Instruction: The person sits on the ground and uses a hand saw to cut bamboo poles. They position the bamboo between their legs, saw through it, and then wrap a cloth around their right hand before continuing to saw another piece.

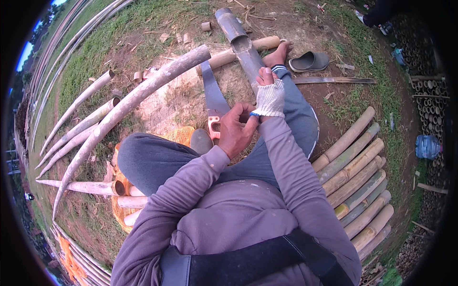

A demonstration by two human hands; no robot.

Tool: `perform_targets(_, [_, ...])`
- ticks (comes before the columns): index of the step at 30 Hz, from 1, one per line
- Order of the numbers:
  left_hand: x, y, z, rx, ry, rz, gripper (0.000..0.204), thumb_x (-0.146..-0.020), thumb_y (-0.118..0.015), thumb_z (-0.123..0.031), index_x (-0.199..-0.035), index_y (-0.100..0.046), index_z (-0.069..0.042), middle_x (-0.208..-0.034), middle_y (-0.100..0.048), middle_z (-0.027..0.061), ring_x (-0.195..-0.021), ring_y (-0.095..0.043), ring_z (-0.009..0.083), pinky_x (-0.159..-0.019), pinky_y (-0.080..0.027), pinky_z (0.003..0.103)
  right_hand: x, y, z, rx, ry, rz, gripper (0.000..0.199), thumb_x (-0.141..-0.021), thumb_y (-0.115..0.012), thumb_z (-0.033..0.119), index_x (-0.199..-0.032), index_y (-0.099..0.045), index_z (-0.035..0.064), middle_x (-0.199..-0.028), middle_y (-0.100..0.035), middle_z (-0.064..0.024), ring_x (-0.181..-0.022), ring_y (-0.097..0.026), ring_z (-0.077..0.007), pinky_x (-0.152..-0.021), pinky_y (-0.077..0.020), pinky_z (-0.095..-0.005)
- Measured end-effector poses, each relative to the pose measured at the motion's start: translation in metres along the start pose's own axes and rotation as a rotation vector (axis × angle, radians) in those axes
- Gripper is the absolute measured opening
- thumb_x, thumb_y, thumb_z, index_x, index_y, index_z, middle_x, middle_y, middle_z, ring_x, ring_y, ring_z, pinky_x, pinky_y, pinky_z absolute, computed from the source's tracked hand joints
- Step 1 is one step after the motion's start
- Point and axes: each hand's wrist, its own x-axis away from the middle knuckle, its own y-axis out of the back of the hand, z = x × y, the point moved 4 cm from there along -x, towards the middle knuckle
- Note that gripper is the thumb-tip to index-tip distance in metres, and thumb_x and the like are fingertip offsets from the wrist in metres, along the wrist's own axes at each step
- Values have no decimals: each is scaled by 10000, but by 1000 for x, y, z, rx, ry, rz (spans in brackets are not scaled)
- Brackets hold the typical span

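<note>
We observe the person seated on bare ground, knees raised, in grey trousers and a mauve long-sleeved top. The right hand (270,95) wears a white knitted fingerless glove (271,100) with a blue-edged cuff; its bare fingertips are raised and lie against the grey split bamboo trough (241,47) that runs away from the person between the legs. We cannot tell whether those fingers grip anything. The bare left hand (234,131) is closed in a pinch on the cuff edge of the glove at the right wrist.

Just behind the left hand stands a hand saw with a grey blade and an orange-pink handle (213,102); the handle is touching or just beside the left knuckles, and the blade points away from the person. We cannot tell whether it rests on the leg or the ground.

The right foot (279,53) is bare and rests beside the trough. A grey rubber slipper (310,61) lies just to its right. A long pale curved bamboo pole (138,95) crosses in front of the left knee. A row of yellow-green bamboo lengths (358,176) lies side by side at the person's right. A clear plastic water bottle (428,146) lies farther right.
</note>
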Motion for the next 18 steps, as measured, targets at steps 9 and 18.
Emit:
perform_targets(9, [11, -7, 6, 11, -128, 108, 189, -901, -664, 67, -1001, -558, -54, -901, -616, 10, -817, -587, 90, -706, -487, 291, 17, -8, 10, -407, -518, 166, 917, -980, -579, 755, -1558, -469, 52, -1604, -483, -175, -1490, -456, -376, -1243, -296, -558])
perform_targets(18, [9, -9, 7, -76, 27, -9, 189, -903, -718, 11, -1020, -577, -36, -875, -628, 69, -783, -627, 125, -698, -520, 315, 12, -6, 36, -754, -402, 101, 819, -968, -635, 702, -1426, -538, 31, -1534, -514, -201, -1439, -491, -417, -1242, -336, -589])
